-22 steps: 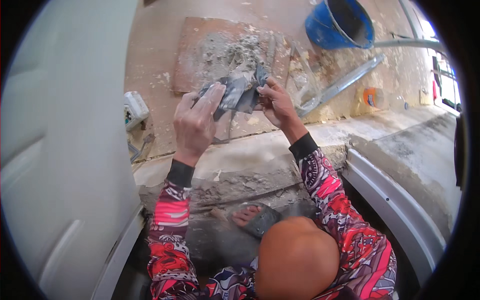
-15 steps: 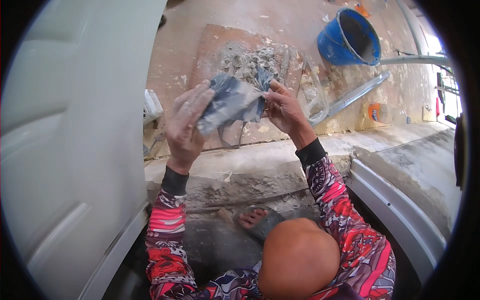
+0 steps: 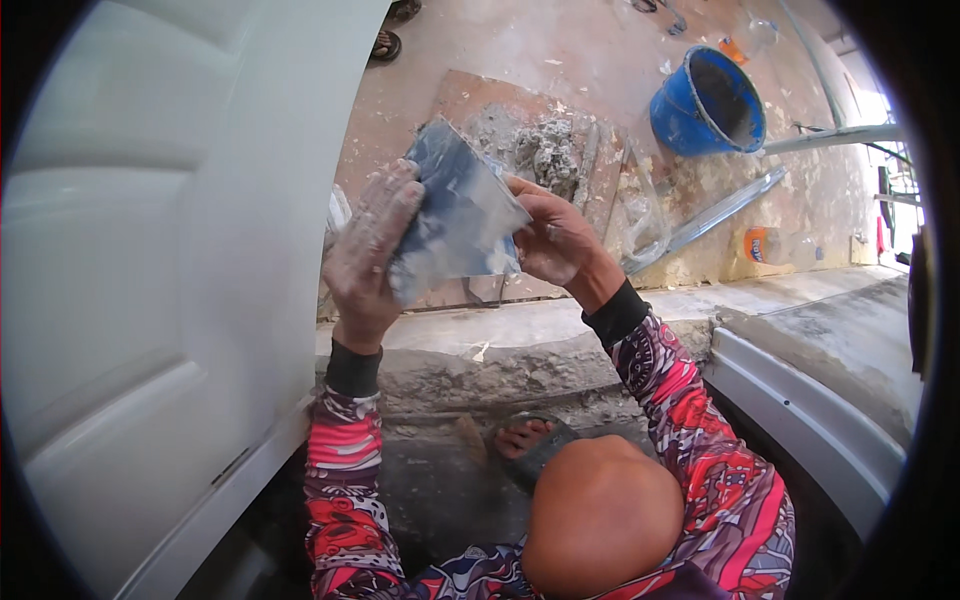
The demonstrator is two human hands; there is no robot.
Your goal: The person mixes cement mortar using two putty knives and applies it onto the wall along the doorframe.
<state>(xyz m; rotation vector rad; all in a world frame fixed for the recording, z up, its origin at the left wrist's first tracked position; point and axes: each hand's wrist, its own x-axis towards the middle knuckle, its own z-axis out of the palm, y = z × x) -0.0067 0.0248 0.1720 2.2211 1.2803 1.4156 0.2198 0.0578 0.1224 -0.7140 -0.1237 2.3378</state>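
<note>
Down low, a bare knee (image 3: 600, 515) and a foot in a sandal (image 3: 530, 440) on a rough grey step (image 3: 500, 370). Red patterned sleeves (image 3: 690, 420) on both arms. On the left, a big white door (image 3: 150, 280).

Higher up, both hands raised in front. Left hand (image 3: 368, 255), dusty and white, fingers curled round the left edge of a flat plate (image 3: 455, 215). Right hand (image 3: 555, 235) closed on the right edge of the same plate, thumb on top. Plate held in the air between the two hands, tilted, grey-blue and smeared with white paste. Above the step, not touching the ground.

Just behind the hands, a brown board (image 3: 470, 100) flat on the floor, with a lump of grey mortar (image 3: 545, 150) on it. Beside the board on the right, a clear plastic bag (image 3: 640, 215). A long metal bar (image 3: 720, 210) slanting across the dirty floor. Farther right, a small orange bottle (image 3: 765, 243) on its side.

Far back, a blue bucket (image 3: 710, 105), tipped over, dark inside. At the very top, a sandal (image 3: 385, 45) on the floor.
</note>
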